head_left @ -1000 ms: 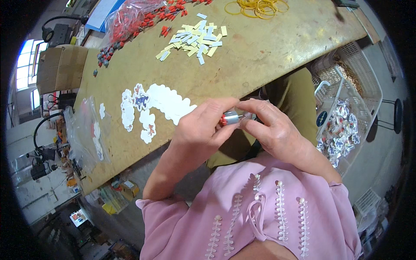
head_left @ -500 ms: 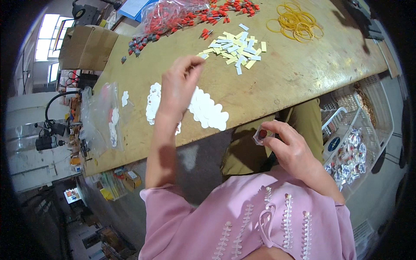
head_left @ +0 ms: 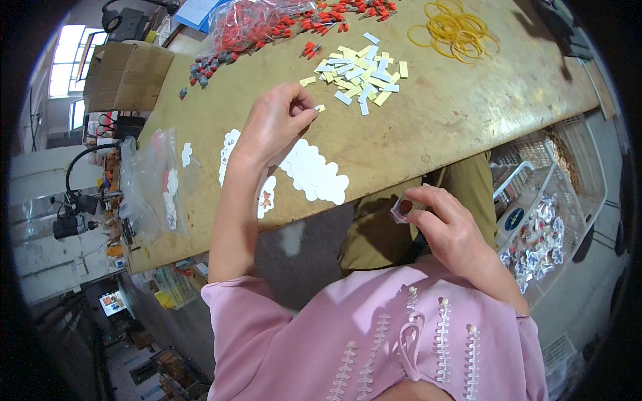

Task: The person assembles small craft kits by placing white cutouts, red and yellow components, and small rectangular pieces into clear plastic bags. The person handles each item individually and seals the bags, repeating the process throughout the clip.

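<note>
Over the table, my left hand (head_left: 274,123) pinches a small yellow strip (head_left: 320,108) between thumb and fingertips. Just beyond it lies a loose pile of yellow and white strips (head_left: 358,72). White scalloped cards (head_left: 314,172) are spread in an overlapping row beside my left wrist. One card with a reddish-brown picture (head_left: 267,195) shows next to my forearm, which hides part of the row. Above my lap, my right hand (head_left: 447,217) grips a small clear, faceted piece with a dark red middle (head_left: 404,207) between thumb and forefinger.
Red-tipped parts (head_left: 324,23) and a clear plastic bag (head_left: 251,27) lie along the far side. Yellow rubber bands (head_left: 458,33) sit at far right. White plastic baskets (head_left: 535,157) with shiny wrapped pieces stand right of the table. A cardboard box (head_left: 127,77) is at far left.
My left hand has shifted slightly, and a yellow strip now shows clearly in its fingertips. The view has moved a little; my right hand keeps its hold on the clear piece.
</note>
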`<act>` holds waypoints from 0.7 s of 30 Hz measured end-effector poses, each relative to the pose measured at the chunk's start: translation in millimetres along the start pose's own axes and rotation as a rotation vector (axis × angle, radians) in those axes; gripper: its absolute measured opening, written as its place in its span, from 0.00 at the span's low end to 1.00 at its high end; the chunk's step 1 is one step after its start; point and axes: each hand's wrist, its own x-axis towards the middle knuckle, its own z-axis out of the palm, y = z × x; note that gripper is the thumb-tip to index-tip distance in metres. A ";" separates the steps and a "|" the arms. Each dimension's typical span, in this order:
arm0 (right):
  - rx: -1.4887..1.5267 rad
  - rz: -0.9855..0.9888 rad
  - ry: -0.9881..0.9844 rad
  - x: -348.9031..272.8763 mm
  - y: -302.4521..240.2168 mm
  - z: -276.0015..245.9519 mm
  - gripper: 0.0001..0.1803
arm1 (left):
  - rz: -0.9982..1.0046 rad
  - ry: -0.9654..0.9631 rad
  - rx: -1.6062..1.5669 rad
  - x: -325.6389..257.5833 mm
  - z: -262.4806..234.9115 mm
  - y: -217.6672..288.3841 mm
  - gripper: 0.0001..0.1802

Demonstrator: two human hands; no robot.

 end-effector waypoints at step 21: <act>-0.097 -0.013 0.101 -6.6 5.6 -6.3 0.11 | 0.043 0.020 -0.513 -64.4 41.3 68.8 0.11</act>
